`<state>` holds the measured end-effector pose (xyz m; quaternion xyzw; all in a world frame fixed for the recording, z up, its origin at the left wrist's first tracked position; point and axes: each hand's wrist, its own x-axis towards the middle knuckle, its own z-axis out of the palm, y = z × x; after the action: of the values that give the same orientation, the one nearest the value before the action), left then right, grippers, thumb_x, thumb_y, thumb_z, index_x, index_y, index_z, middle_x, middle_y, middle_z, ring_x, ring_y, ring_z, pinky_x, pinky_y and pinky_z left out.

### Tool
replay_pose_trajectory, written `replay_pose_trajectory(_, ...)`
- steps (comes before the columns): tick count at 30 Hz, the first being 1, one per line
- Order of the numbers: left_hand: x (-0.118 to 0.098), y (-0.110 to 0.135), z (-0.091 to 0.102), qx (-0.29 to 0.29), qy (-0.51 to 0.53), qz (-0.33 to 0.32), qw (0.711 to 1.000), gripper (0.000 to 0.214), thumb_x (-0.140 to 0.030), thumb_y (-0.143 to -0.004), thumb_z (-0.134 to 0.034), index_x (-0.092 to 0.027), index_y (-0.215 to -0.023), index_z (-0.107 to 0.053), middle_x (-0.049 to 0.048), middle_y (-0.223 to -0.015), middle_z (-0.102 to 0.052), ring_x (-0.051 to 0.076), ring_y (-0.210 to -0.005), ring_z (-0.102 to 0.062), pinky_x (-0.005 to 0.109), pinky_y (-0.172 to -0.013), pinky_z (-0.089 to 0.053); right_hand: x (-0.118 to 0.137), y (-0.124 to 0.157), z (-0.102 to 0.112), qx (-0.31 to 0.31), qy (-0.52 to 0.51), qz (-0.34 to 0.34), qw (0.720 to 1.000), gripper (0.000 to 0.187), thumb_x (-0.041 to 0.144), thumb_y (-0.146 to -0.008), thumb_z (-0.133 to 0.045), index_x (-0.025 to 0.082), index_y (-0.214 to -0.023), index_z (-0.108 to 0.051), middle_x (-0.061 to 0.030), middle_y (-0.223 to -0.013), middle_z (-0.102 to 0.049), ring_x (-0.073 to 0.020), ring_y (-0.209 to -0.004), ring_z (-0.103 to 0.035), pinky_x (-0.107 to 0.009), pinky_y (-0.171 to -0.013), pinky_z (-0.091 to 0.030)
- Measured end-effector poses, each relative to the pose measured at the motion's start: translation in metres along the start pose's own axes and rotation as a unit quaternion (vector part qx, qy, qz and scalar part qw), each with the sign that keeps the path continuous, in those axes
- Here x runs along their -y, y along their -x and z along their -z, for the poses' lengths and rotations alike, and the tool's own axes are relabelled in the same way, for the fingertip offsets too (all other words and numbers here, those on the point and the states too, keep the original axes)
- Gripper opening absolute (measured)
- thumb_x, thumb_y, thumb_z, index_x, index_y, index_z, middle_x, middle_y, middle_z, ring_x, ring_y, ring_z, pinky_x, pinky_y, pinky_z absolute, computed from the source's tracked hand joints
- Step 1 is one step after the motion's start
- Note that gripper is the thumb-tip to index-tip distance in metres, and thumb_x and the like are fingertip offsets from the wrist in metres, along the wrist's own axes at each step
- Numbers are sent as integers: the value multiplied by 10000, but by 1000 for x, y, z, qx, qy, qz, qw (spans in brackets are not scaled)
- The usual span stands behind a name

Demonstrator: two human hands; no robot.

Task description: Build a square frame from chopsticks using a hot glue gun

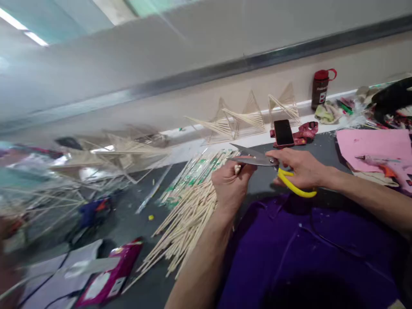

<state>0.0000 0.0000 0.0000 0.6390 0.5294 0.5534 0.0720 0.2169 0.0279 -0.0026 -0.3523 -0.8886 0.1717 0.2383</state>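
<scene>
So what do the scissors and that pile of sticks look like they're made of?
Scissors: grey blades, seemingly steel from their metallic sheen; yellow handle, probably plastic, smooth and evenly coloured. Pile of sticks: likely bare wood or bamboo, pale and matte.

A white light strip (13,20) glares far up and left of the left hand (230,182), while the purple cloth (289,240) below the right hand (299,167) darkens into shadow. Smearing blur stretches everything well left of the left hand; the sticks (189,223) just beside it look clearer.
</scene>
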Motion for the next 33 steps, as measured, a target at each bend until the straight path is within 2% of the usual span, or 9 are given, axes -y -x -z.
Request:
replay_pose_trajectory(3,0,2,2,11,-11,-11,1000,70,-261,-779,-732,-225,-746,-782,-10,-705,-776,146,-628,-700,229,-595,-534,-1,0,0,-3,0,19,1000,769,558,-858,-702,191,-1501,-493,-124,-1134,-676,-239,-904,-622,-376,-784,-487)
replay_pose_trajectory(9,-6,-1,4,18,6,-113,993,114,-221,-805,-718,-236,-707,-774,6,-754,-792,143,-648,-718,232,-613,-552,-6,0,2,-13,-16,55,998,773,595,-842,-710,208,-1479,-501,-121,-1146,-677,-240,-916,-621,-383,-785,-502)
replay_pose_trajectory(13,-9,-2,5,14,-6,-143,990,110,-221,-822,-731,-229,-724,-782,4,-739,-790,136,-628,-714,221,-612,-552,-7,0,3,-9,-35,60,998,750,588,-856,-691,189,-1468,-519,-124,-1133,-693,-231,-889,-621,-394,-790,-508)
replay_pose_trajectory(17,-7,0,5,-4,-24,-129,991,87,-244,-820,-750,-222,-744,-786,7,-760,-796,136,-635,-713,219,-620,-554,-9,1,2,-11,-57,62,996,676,510,-875,-680,197,-1458,-537,-120,-1175,-697,-210,-867,-619,-396,-811,-514)
replay_pose_trajectory(22,-6,3,4,-7,-28,-112,993,72,-226,-821,-743,-223,-771,-794,1,-752,-792,137,-644,-720,219,-629,-552,-13,1,-2,-23,-79,83,993,566,359,-910,-607,195,-1448,-545,-99,-1121,-714,-192,-853,-615,-376,-822,-514)
replay_pose_trajectory(29,-2,4,1,-6,-39,-81,996,52,-231,-801,-750,-223,-767,-789,0,-734,-782,146,-646,-718,233,-640,-549,-16,0,-7,-41,-78,95,992,533,296,-894,-600,176,-1413,-575,-96,-1111,-721,-172,-830,-608,-323,-788,-492)
replay_pose_trajectory(33,0,4,-1,-3,-41,-66,997,83,-248,-807,-731,-222,-760,-794,9,-743,-786,149,-650,-712,234,-645,-546,-15,0,-8,-41,-70,79,994,530,280,-882,-611,164,-1399,-586,-97,-1070,-717,-175,-830,-604,-318,-779,-479)
